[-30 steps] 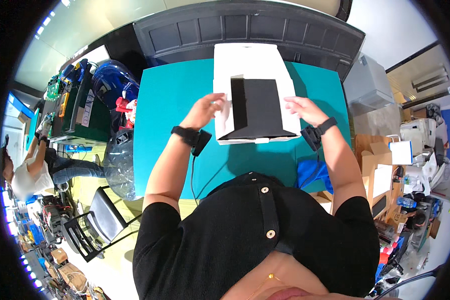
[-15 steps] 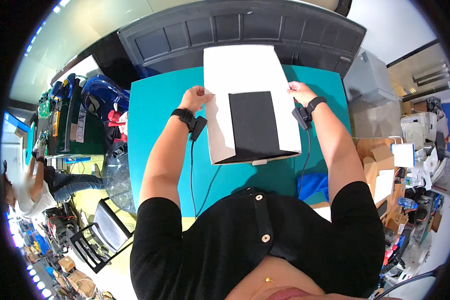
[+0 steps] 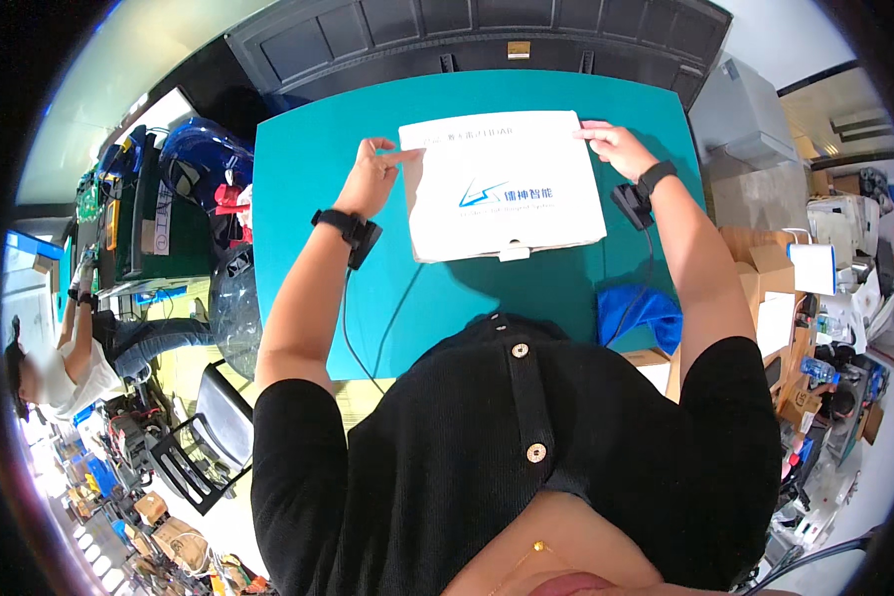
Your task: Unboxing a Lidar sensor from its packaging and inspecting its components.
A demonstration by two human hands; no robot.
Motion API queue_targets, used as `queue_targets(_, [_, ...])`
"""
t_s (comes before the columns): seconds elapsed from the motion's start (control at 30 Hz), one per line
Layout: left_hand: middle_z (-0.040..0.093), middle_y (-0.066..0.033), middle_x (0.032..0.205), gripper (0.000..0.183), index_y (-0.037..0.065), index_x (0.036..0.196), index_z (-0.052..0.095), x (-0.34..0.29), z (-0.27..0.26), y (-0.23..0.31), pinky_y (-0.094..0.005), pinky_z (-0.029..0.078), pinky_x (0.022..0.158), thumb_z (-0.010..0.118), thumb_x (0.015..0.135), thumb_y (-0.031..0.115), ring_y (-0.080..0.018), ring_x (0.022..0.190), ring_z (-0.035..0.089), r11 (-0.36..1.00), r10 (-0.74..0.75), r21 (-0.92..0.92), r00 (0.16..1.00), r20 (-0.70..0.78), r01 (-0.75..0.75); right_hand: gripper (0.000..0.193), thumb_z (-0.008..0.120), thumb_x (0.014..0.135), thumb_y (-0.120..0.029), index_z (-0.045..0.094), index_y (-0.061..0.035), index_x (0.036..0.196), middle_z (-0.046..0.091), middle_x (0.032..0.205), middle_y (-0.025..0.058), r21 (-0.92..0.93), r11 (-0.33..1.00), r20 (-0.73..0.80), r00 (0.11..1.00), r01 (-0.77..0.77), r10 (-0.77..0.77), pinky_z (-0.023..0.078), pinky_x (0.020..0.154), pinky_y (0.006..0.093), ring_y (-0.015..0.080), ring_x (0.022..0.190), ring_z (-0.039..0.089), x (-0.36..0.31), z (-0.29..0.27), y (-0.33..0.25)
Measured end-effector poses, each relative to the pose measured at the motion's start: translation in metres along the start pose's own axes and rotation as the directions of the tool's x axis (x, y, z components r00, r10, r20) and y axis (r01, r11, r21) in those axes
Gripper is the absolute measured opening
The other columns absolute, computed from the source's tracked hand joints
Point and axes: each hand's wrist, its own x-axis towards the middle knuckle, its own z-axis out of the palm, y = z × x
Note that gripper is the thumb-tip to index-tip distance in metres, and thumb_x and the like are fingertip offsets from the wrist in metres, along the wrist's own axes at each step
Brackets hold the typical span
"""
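A white cardboard box (image 3: 497,223) with a blue logo and dark printing on its lid lies on the green table. Its lid is down, and a small tab shows at the near edge. My left hand (image 3: 371,177) is beside the box's far left corner, index finger stretched out to the edge, other fingers partly bent. At the far right corner, the stretched fingers of my right hand (image 3: 621,154) touch the lid's edge. Neither hand grips the box. Each wrist wears a black strap with a small black device and a cable.
The green table (image 3: 318,298) has a dark panelled barrier (image 3: 447,45) behind it. A blue cloth (image 3: 641,313) lies at the near right edge. To the left stand a black chair (image 3: 209,437) and a cluttered bench with another person (image 3: 74,368). Cardboard boxes (image 3: 765,273) stand to the right.
The lid, which stood raised with the box's black inside showing, has come down over it. Both hands have moved from the raised lid's sides to the far corners, fingers loosened.
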Motion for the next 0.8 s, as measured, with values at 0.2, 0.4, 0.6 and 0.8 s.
queue_targets(0.2, [0.045, -0.0131, 0.106, 0.038, 0.015, 0.112, 0.061, -0.095, 0.007, 0.039, -0.0352, 0.044, 0.085, 0.067, 0.075, 0.011, -0.0263, 0.098, 0.049, 0.98, -0.042, -0.193, 0.997, 0.059, 0.053, 0.028, 0.063, 0.072, -0.012, 0.062, -0.0091, 0.099, 0.048, 0.123, 0.0127, -0.453, 0.837, -0.204, 0.878, 0.307, -0.433, 0.032, 0.099, 0.0411, 0.0306, 0.115, 0.042, -0.088, 0.055, -0.021])
queue_targets(0.4, [0.05, -0.0087, 0.119, 0.039, 0.021, 0.108, 0.062, -0.128, 0.038, 0.056, -0.0438, 0.037, 0.094, 0.066, 0.07, 0.011, -0.0322, 0.112, 0.042, 0.859, 0.343, 0.462, 0.918, -0.201, -0.22, 0.047, 0.067, 0.07, -0.022, 0.055, -0.0137, 0.115, 0.035, 0.135, 0.0141, -0.508, 0.795, -0.224, 0.84, 0.333, -0.495, 0.02, 0.102, 0.0536, 0.0346, 0.128, 0.027, -0.141, 0.138, -0.042])
queue_targets(0.6, [0.05, -0.0092, 0.127, 0.037, 0.008, 0.116, 0.054, -0.105, 0.073, 0.071, -0.0404, 0.035, 0.1, 0.052, 0.079, 0.004, -0.0258, 0.118, 0.046, 0.795, 0.519, 0.366, 0.855, 0.0, -0.483, 0.059, 0.065, 0.074, -0.021, 0.043, -0.0168, 0.128, 0.023, 0.143, 0.0134, -0.709, 0.704, -0.327, 0.87, 0.033, -0.37, 0.015, 0.101, 0.0622, 0.032, 0.133, 0.018, -0.144, 0.172, -0.042])
queue_targets(0.8, [0.05, -0.0107, 0.126, 0.039, 0.007, 0.117, 0.053, -0.103, 0.083, 0.063, -0.0385, 0.038, 0.099, 0.051, 0.078, 0.001, -0.0265, 0.116, 0.048, 0.774, 0.581, 0.319, 0.814, -0.012, -0.547, 0.04, 0.069, 0.069, -0.013, 0.055, -0.0087, 0.106, 0.051, 0.117, 0.0088, -0.59, 0.702, -0.251, 0.736, 0.399, -0.629, 0.029, 0.1, 0.0462, 0.0266, 0.115, 0.044, -0.132, 0.176, -0.05])
